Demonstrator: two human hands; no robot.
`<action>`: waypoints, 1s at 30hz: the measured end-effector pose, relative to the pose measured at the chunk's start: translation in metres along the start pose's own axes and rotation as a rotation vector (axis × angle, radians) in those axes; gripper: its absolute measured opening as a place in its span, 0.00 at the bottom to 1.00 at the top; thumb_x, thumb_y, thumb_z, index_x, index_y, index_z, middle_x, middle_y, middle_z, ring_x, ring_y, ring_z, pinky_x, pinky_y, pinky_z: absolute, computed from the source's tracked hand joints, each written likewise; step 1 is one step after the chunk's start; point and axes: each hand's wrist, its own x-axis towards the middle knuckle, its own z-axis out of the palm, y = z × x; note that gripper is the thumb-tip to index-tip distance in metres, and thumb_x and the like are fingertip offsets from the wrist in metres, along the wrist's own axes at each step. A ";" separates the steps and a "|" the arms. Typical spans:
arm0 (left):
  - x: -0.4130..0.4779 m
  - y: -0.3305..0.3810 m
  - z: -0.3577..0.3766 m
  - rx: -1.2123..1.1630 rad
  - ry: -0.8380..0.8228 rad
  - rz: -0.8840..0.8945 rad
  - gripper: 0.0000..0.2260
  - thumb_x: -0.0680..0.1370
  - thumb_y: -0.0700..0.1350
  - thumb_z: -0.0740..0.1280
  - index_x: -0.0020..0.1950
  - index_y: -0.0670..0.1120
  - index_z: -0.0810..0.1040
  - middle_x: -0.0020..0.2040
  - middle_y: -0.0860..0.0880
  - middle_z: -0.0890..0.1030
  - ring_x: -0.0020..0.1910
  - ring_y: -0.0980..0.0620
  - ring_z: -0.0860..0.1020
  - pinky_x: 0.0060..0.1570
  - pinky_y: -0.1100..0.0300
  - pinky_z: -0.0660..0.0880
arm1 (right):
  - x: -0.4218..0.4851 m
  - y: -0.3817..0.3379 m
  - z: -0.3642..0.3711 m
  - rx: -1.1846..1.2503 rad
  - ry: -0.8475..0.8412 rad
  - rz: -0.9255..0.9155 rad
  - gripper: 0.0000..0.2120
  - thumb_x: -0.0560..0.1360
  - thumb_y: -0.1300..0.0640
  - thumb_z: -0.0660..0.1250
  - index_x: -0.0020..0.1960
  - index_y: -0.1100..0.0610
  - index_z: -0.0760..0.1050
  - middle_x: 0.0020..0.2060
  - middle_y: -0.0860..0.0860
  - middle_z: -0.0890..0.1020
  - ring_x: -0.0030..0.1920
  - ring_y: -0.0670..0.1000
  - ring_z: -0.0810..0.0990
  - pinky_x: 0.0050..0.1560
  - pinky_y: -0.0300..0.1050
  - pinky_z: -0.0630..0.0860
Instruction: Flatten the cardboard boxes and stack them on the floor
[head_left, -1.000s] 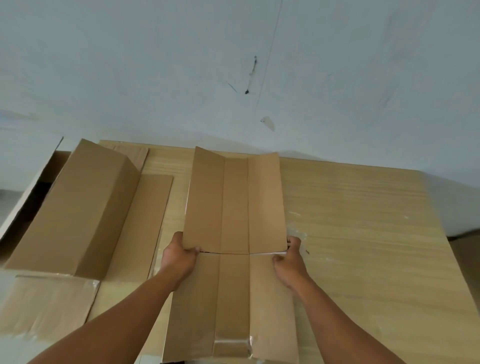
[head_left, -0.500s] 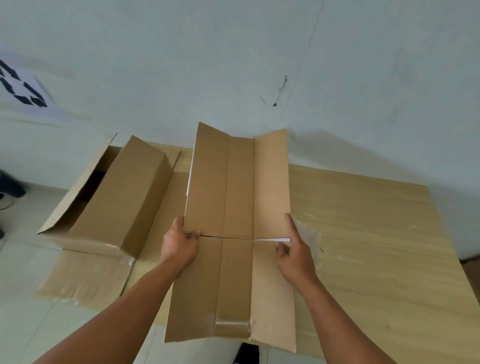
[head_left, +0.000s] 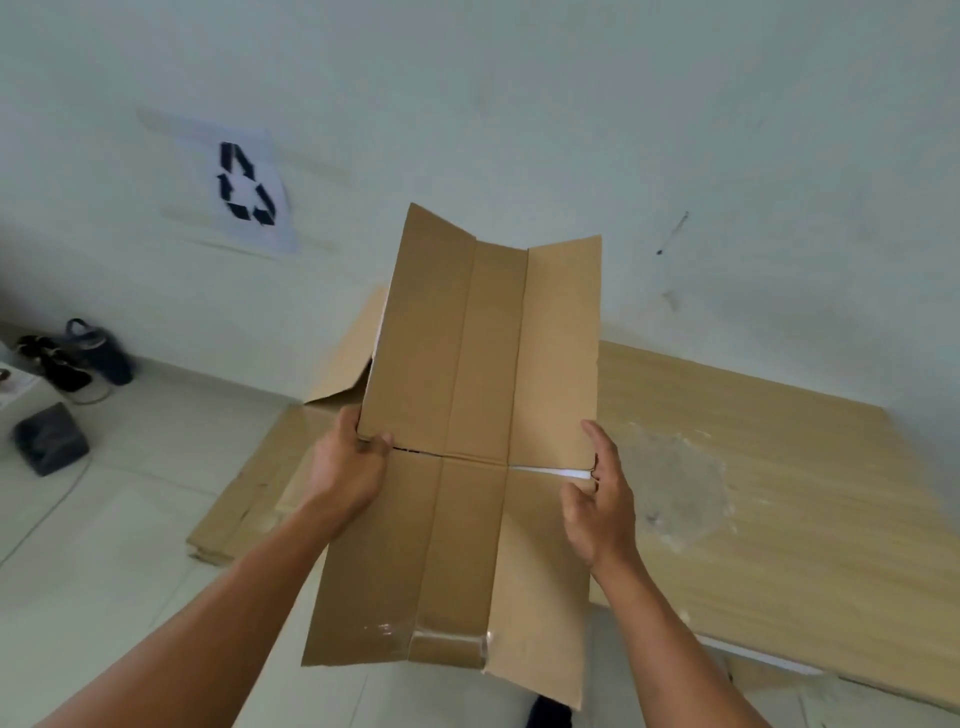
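A flattened box (head_left: 467, 415), lying on the table (head_left: 805, 493) a second ago, is now lifted into the air. The left hand (head_left: 348, 467) grips its 9 o'clock edge; the right hand (head_left: 597, 499) pinches the 3 o'clock edge. It looks ready for the floor pile (head_left: 244, 509) at 8 o'clock.

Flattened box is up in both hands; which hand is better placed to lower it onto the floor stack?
Left, probably. The left hand grips the flattened box on the side nearest the floor stack; the right hand is over the table, its hold unclear.
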 end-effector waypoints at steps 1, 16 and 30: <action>-0.005 -0.008 -0.024 -0.008 0.012 0.002 0.07 0.80 0.47 0.65 0.57 0.53 0.72 0.49 0.51 0.82 0.47 0.47 0.81 0.50 0.49 0.79 | -0.013 -0.013 0.014 0.007 -0.015 -0.018 0.33 0.71 0.69 0.61 0.73 0.47 0.66 0.37 0.41 0.68 0.28 0.41 0.68 0.34 0.32 0.69; 0.057 -0.107 -0.228 0.171 0.171 -0.088 0.09 0.80 0.40 0.58 0.59 0.50 0.68 0.51 0.46 0.76 0.47 0.43 0.76 0.47 0.50 0.75 | -0.060 -0.117 0.244 -0.147 -0.350 -0.158 0.35 0.71 0.66 0.59 0.75 0.50 0.59 0.72 0.49 0.69 0.63 0.56 0.76 0.63 0.45 0.71; 0.297 -0.221 -0.311 0.119 -0.058 -0.275 0.08 0.83 0.44 0.58 0.61 0.55 0.68 0.48 0.53 0.77 0.45 0.48 0.79 0.40 0.51 0.77 | 0.006 -0.140 0.501 -0.255 -0.470 -0.015 0.32 0.73 0.67 0.56 0.74 0.50 0.57 0.68 0.49 0.64 0.44 0.51 0.78 0.41 0.45 0.77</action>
